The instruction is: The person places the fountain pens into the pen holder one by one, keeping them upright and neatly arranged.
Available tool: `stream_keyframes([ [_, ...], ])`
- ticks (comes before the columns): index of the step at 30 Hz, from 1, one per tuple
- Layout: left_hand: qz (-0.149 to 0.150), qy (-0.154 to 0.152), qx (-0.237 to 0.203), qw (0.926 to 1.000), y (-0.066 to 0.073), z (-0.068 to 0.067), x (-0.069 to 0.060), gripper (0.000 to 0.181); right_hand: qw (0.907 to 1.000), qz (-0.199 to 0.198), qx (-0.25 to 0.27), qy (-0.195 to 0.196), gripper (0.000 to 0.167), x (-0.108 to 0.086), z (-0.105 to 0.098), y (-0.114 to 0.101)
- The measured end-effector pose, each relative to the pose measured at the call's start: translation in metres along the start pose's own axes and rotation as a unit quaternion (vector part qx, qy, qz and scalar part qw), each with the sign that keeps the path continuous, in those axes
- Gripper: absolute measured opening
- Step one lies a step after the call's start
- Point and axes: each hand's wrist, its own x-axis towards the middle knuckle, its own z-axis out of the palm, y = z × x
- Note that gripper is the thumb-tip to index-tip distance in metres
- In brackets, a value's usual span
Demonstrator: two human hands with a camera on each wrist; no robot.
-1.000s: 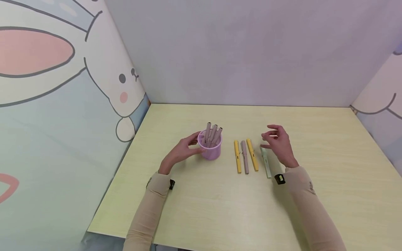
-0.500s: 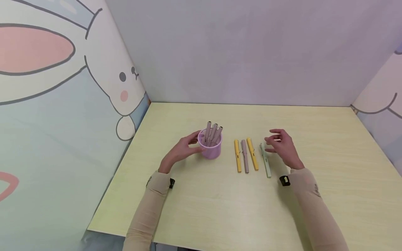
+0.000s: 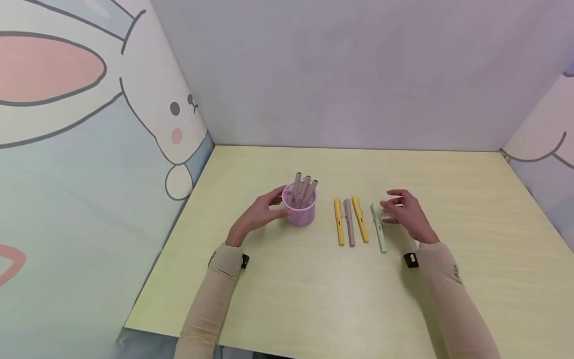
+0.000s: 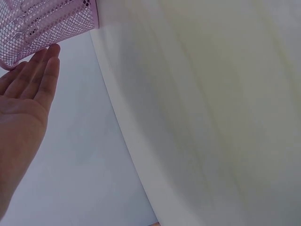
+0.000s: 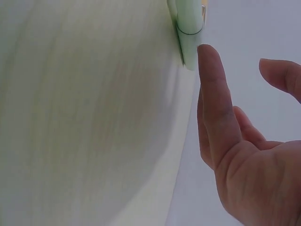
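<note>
The purple mesh cup stands upright on the tabletop, its mouth upward, with three mauve pens leaning in it, the rightmost tilted most. At the cup's left side the left hand holds it between thumb and fingers, fingertips against the mesh. To the cup's right four pens lie flat in a row, long axes running from far to near, near ends slanting slightly rightward: counting outward from the cup, the yellow pen, the mauve pen, the second yellow pen and the green pen. Outermost from the cup, the right hand hovers just beside the green pen's far end, thumb and fingers parted and holding nothing; whether a fingertip touches the pen I cannot tell. A gap separates the cup from the row. Beyond the cup, tabletop reaches back to the far edge; the slanting left edge and the near edge lie well apart from it.
</note>
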Motion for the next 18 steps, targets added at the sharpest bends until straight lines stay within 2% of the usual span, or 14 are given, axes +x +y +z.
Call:
stream_keyframes([
  [7, -0.001, 0.001, -0.002, 1.0, 0.0, 0.0003, 0.0, 0.075, 0.9997, 0.009, -0.004, -0.02, 0.061, 0.0003, -0.0033, 0.0055],
  [18, -0.004, 0.002, 0.001, 1.0, 0.0012, 0.0003, -0.0001, 0.077, 0.9969, 0.038, -0.041, -0.057, 0.065, -0.0002, -0.0029, 0.0049],
])
